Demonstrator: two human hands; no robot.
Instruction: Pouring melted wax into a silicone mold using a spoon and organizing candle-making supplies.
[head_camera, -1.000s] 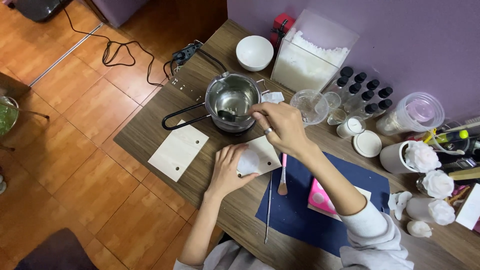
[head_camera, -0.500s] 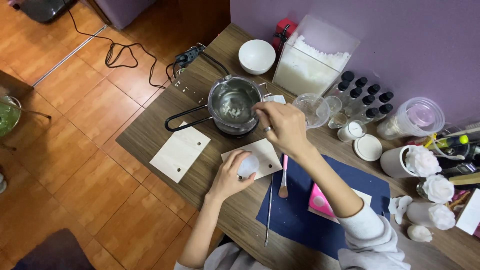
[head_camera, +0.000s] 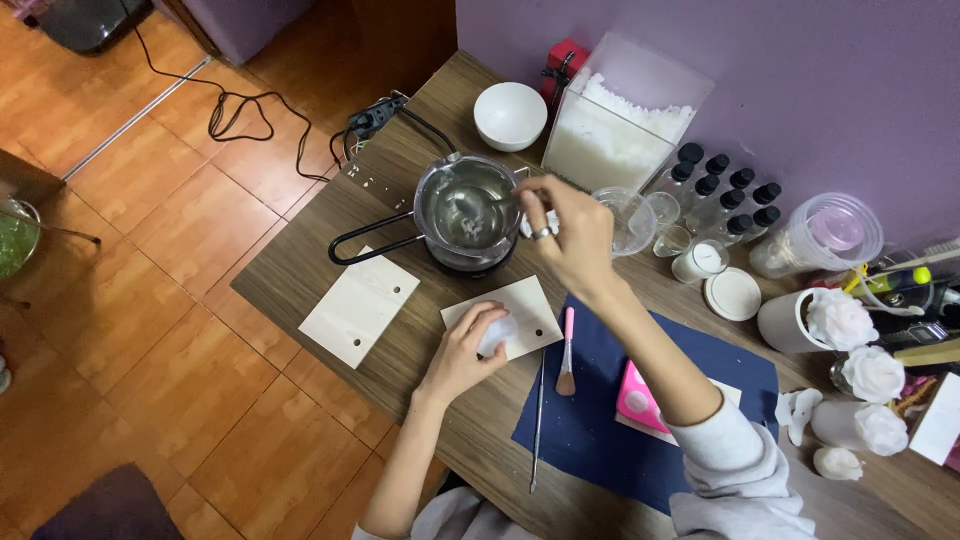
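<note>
Over the metal pot (head_camera: 432, 192), right hand (head_camera: 570, 235) pinched shut around the handle of a spoon (head_camera: 470, 215), bowl of the spoon down inside among clear liquid and a few white bits. Just below the pot, left hand (head_camera: 462, 352) curled around a white lump (head_camera: 497, 335), resting it on a pale wooden board (head_camera: 520, 300). Best done, by the look of it, with slow turns of the wrist, keeping the spoon off the pot's wall, holding the sleeve clear of the rim, and leaving the long black handle untouched so nothing tips; likely hot, so fingers high on the spoon. Left of the pot, a second pale board (head_camera: 360, 305) with two small holes. Below and right of the pot, a pink brush (head_camera: 567, 350) and a thin metal rod (head_camera: 538, 420) along the edge of a dark blue mat (head_camera: 620, 440), with a flat pink packet (head_camera: 640, 400) on the mat. Above the pot, a round white bowl (head_camera: 510, 115); right of that, a tall clear box (head_camera: 610, 130) heaped with white flakes, and a small red box (head_camera: 565, 65) behind it. Right of the pot, clear cups (head_camera: 632, 215), a cluster of small clear bottles with black caps (head_camera: 725, 195), a little white-filled jar (head_camera: 697, 262), a round white lid (head_camera: 733, 293) and a clear lidded tub (head_camera: 825, 235). Farther right, white flower shapes (head_camera: 840, 318). Labels too small to tell.
</note>
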